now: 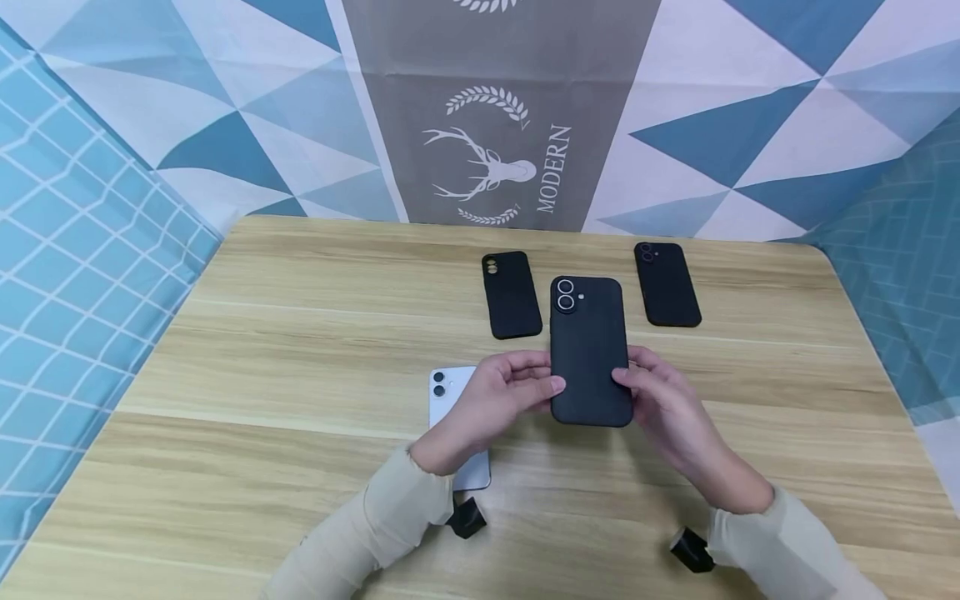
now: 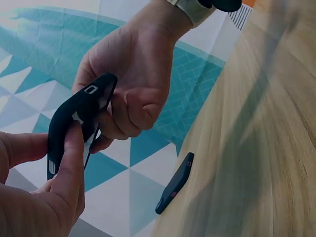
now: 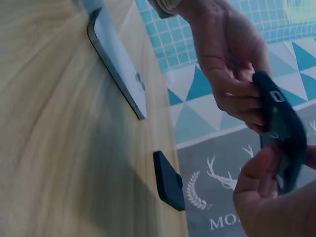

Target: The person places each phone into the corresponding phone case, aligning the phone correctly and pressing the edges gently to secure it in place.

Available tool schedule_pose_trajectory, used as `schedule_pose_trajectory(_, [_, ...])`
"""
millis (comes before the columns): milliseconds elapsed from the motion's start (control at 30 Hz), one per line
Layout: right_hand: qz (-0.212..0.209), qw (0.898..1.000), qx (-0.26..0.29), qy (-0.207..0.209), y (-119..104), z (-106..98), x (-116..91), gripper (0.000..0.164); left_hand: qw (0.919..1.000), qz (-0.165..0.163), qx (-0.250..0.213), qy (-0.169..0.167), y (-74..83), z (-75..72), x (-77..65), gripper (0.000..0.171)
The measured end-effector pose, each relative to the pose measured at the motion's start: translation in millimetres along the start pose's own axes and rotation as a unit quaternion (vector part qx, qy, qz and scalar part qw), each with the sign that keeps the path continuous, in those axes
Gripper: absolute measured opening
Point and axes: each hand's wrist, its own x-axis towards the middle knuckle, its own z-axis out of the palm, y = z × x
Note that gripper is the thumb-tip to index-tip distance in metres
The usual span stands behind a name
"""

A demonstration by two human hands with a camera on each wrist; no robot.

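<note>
In the head view, a phone in a black case point(image 1: 591, 354) is held up over the table, its back with two ringed lenses facing the camera. My left hand point(image 1: 510, 387) grips its lower left edge, thumb on the back. My right hand point(image 1: 663, 404) holds the lower right edge the same way. The left wrist view shows the black case point(image 2: 66, 121) curving between both hands, a port cutout at its end. A white phone point(image 1: 472, 473) lies on the table, partly hidden under my left forearm.
A black phone case point(image 1: 513, 296) with see-through lens holes lies behind the hands. Farther right is another black-cased phone point(image 1: 669, 285). These lie on a wood-grain table point(image 1: 300, 350), backed by a patterned cloth point(image 1: 480, 50). Small black blocks point(image 1: 467, 518) sit at both wrists.
</note>
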Motion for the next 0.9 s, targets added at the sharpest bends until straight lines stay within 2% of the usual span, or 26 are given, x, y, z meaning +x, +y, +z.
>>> schedule_pose_trajectory(67, [0.015, 0.999, -0.039, 0.025, -3.2, -0.8, 1.1, 0.020, 1.0000, 0.000, 0.005, 0.007, -1.0, 0.1, 2.4, 0.035])
schedule_pose_trajectory(233, [0.040, 0.992, -0.102, 0.057, -8.9, -2.0, 5.7, 0.037, 0.9996, -0.005, 0.027, 0.009, -4.3, -1.6, 12.1, 0.035])
schedule_pose_trajectory(367, [0.051, 0.992, -0.094, 0.066, -9.7, -5.0, 11.4, 0.035, 0.9991, 0.001, 0.044, 0.000, -4.3, -5.2, 21.3, 0.034])
schedule_pose_trajectory(533, [0.046, 0.995, -0.050, 0.076, -11.0, -14.6, 22.3, 0.026, 0.9962, 0.018, 0.085, 0.005, 1.7, -15.3, 30.2, 0.032])
schedule_pose_trajectory(667, [0.060, 0.993, -0.027, 0.102, -11.5, -27.0, 31.5, 0.021, 0.9862, 0.017, 0.163, 0.024, 8.0, -26.2, 34.2, 0.033])
schedule_pose_trajectory(800, [0.081, 0.988, -0.024, 0.127, -12.5, -38.5, 40.4, 0.023, 0.9701, 0.027, 0.237, 0.046, 13.7, -36.6, 38.1, 0.033])
schedule_pose_trajectory(900, [0.093, 0.986, -0.024, 0.137, -14.0, -47.2, 48.6, 0.033, 0.9562, 0.036, 0.283, 0.067, 18.1, -43.0, 41.7, 0.032])
